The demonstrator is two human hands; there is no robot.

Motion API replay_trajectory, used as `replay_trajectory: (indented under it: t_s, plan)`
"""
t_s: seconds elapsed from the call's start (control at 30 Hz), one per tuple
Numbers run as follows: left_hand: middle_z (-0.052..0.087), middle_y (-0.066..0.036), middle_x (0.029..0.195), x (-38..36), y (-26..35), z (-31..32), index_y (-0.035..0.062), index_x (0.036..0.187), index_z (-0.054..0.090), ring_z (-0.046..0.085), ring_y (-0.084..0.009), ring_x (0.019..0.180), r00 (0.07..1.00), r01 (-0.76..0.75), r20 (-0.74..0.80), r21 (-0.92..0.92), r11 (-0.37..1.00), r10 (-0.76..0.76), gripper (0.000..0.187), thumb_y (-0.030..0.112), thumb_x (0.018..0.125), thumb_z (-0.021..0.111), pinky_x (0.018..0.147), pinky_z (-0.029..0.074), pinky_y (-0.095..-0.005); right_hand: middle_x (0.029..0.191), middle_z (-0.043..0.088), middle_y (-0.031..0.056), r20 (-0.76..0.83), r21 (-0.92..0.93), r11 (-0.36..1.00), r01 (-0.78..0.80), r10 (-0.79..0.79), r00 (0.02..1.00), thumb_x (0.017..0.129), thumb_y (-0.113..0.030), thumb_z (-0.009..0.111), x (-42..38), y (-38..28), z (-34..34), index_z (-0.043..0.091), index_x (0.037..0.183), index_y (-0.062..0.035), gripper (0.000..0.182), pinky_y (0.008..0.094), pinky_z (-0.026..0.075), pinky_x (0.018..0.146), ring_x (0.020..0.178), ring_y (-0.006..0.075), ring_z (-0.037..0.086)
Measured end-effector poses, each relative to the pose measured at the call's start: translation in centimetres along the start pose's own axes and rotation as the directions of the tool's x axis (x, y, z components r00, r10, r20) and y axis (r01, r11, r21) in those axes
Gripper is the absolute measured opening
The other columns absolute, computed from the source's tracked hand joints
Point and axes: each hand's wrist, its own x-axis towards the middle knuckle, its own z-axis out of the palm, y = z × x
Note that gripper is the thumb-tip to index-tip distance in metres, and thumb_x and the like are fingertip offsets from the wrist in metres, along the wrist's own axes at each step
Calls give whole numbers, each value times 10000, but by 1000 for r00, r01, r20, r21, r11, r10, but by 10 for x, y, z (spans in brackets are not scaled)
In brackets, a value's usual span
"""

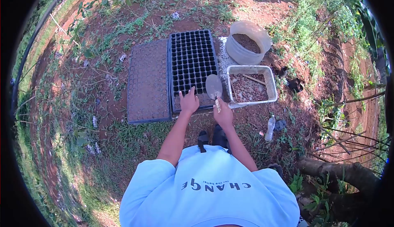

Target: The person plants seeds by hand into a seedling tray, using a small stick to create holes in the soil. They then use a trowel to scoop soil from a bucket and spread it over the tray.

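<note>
A black seedling tray (193, 58) lies in front of me. Most of its cells are bare, while soil covers the rows at its near end. My left hand (189, 102) rests on that near end with fingers spread, holding nothing. In my right hand (223, 112) is a trowel (214, 86), gripped by its patterned handle. Its flat, rounded metal blade points away from me over the tray's near right corner. Left of this tray lies a second seedling tray (148, 81), covered with soil across its cells.
A white rectangular basin (271, 88) of reddish-brown material, with a stick across it, stands right of the tray. Behind it is a round translucent tub (234, 51) holding soil. A clear plastic bottle (270, 128) lies on the grass. A thick branch (336, 171) is at lower right.
</note>
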Motion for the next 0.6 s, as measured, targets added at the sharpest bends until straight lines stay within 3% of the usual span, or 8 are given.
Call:
replay_trajectory:
  t_s: [0.07, 0.2, 0.23, 0.27, 0.37, 0.4, 0.43, 0.6]
  plan:
    - [636, -208, 1209, 1, 1, -2, 68, 1449, 361, 569, -310, 1202, 1000, -5, 12, -28, 1000, 6, 569, 220, 913, 480, 1179, 121, -557, 1044, 680, 211, -92, 124, 988, 93, -82, 992, 869, -210, 641, 3, 6, -1, 566, 1296, -70, 455, 466, 527, 818, 961, 390, 660]
    - [582, -199, 1316, 2, 5, -9, 64, 1443, 388, 531, -315, 1256, 999, 45, 22, -143, 989, -42, 556, 242, 925, 483, 1186, 113, -546, 976, 694, 196, -116, 297, 954, -34, 71, 991, 863, -212, 682, 20, -11, -31, 602, 1166, -73, 343, 453, 531, 749, 872, 410, 669]
    - [583, -190, 1317, 1, 9, -12, 63, 1434, 404, 522, -318, 1266, 998, 59, -9, -188, 980, -61, 547, 242, 924, 490, 1182, 126, -548, 904, 696, 171, -148, 352, 934, -65, 123, 981, 861, -195, 711, 24, -7, -30, 601, 1100, -54, 299, 415, 532, 677, 768, 340, 698]
    - [585, -180, 1319, 0, 15, -14, 61, 1425, 420, 513, -322, 1277, 996, 70, -38, -235, 970, -82, 539, 243, 924, 497, 1179, 138, -551, 904, 696, 171, -154, 351, 934, -69, 131, 979, 861, -195, 711, 26, -5, -34, 601, 1100, -54, 299, 415, 532, 677, 768, 340, 698]
    - [598, -185, 1266, -5, 33, -12, 83, 1359, 497, 543, -351, 1215, 976, 13, -205, -282, 959, -73, 456, 213, 923, 526, 1156, 230, -523, 850, 676, 103, -166, 616, 784, -78, 225, 960, 885, -112, 705, 32, -17, -62, 598, 1071, -11, 237, 294, 526, 575, 678, 129, 665]
    - [591, -193, 1272, -2, 41, -15, 79, 1342, 510, 530, -365, 1225, 957, -26, -284, -302, 953, -64, 438, 205, 923, 536, 1142, 259, -521, 850, 676, 103, -175, 616, 784, -72, 225, 959, 885, -112, 705, 37, -16, -67, 598, 1071, -11, 237, 294, 526, 575, 678, 129, 665]
    - [574, -200, 1293, 1, 47, -20, 70, 1311, 531, 495, -379, 1263, 968, -26, -244, -345, 938, -63, 404, 189, 925, 550, 1113, 311, -499, 874, 675, 108, -207, 638, 769, -49, 232, 950, 890, -104, 698, 42, -14, -72, 599, 1066, -7, 224, 274, 521, 558, 674, 126, 663]
    - [565, -206, 1303, 38, 80, -37, 63, 1292, 547, 461, -383, 1301, 957, -79, -285, -422, 903, -49, 359, 178, 953, 523, 1091, 353, -441, 882, 640, 88, -313, 656, 754, 34, 231, 921, 924, -112, 671, 70, -14, -109, 581, 1048, 2, 191, 231, 488, 524, 611, 90, 616]
